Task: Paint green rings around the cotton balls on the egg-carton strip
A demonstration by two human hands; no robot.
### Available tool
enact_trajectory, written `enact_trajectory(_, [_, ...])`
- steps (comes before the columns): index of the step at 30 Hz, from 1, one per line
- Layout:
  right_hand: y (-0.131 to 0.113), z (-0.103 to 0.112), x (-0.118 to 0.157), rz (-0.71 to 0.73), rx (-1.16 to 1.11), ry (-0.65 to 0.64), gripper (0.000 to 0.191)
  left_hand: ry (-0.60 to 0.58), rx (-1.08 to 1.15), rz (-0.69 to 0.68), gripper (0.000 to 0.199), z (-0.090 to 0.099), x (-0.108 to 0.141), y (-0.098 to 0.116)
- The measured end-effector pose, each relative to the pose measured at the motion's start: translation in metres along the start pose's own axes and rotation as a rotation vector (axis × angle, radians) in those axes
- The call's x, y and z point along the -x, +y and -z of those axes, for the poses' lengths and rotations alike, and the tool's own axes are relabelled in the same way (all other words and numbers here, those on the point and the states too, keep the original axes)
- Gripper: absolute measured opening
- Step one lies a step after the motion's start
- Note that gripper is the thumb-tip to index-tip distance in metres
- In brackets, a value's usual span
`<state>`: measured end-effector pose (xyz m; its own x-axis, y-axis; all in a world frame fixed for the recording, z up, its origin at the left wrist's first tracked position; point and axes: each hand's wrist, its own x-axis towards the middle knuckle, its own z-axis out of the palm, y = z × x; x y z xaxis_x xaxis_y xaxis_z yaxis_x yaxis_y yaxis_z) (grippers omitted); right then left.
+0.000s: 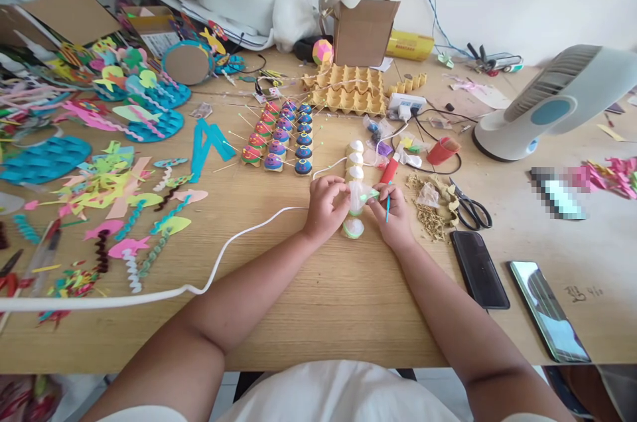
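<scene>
A strip of egg-carton cups with white tops (355,158) stands upright on the table in front of me. The nearest cup (353,229) has a green rim around its white top. Between my hands, over the strip, is a translucent plastic bag (359,198) with something light green in it. My left hand (326,208) pinches the bag's left side with its fingertips. My right hand (395,213) is closed around a thin blue stick (388,204), its fingertips at the bag's green part. A red-handled tool (390,168) lies just beyond my right hand.
Painted egg-cup strips (281,137) with thin sticks poking out stand ahead. Black scissors (472,206), a dark phone (480,269) and a second phone (547,309) lie right, below a fan (537,103). Paper fish (129,247) cover the left. A white cable (213,269) crosses by my left arm.
</scene>
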<state>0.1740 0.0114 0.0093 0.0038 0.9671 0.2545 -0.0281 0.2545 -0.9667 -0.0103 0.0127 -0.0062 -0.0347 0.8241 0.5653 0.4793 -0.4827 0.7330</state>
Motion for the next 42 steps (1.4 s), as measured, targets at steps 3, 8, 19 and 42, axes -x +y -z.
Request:
enact_trajectory(3, [-0.001, -0.001, 0.001, 0.063, 0.052, 0.03, 0.043, -0.013, 0.019, -0.017, 0.015, 0.003, 0.0, 0.003])
enact_trajectory(8, [0.0, -0.002, 0.001, 0.133, 0.101, 0.069, 0.036, -0.017, 0.041, -0.045, 0.011, 0.005, -0.001, 0.007])
enact_trajectory(19, [0.002, 0.002, 0.003, 0.415, 0.395, 0.045, 0.016, -0.047, 0.036, -0.069, 0.003, 0.004, 0.001, 0.007])
enact_trajectory(42, [-0.011, 0.0, 0.018, 0.772, 0.746, -0.04, 0.016, 0.118, -0.1, -0.344, 0.007, 0.004, 0.006, 0.013])
